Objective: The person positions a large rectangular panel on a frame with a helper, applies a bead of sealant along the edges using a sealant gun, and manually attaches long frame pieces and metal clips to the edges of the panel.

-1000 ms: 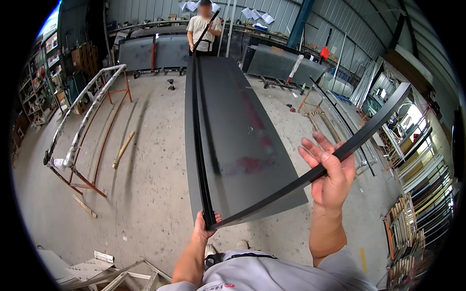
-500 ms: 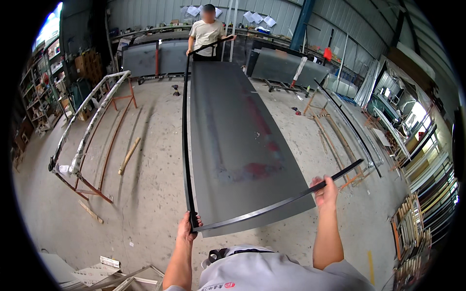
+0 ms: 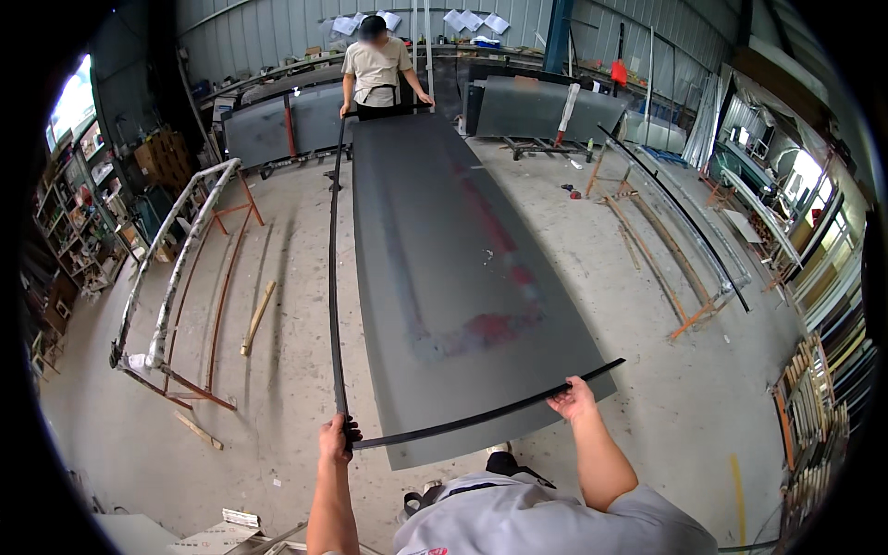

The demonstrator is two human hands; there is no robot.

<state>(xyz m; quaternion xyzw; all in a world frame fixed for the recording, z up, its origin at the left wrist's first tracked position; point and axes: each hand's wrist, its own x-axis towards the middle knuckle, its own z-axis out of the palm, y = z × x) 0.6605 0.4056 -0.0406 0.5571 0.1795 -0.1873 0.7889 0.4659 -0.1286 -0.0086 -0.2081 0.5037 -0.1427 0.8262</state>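
Left hand [image 3: 337,437] wraps its fingers tight around the corner of the black frame strip [image 3: 481,416], where the short run meets the long one going up the sheet's left edge. Right hand [image 3: 573,400] pinches the strip near its far end, fingers curled under. The long grey sheet [image 3: 444,259] stretches away to a second person [image 3: 377,69] holding the far end. Metal racks on orange stands [image 3: 176,277] flank the left, another rack [image 3: 675,240] the right, a wooden plank [image 3: 258,317] lies on the concrete.

My single head camera looks steeply down and forward over my forearms, close to my hands [image 3: 453,425], its fisheye bending the workshop floor [image 3: 277,277]
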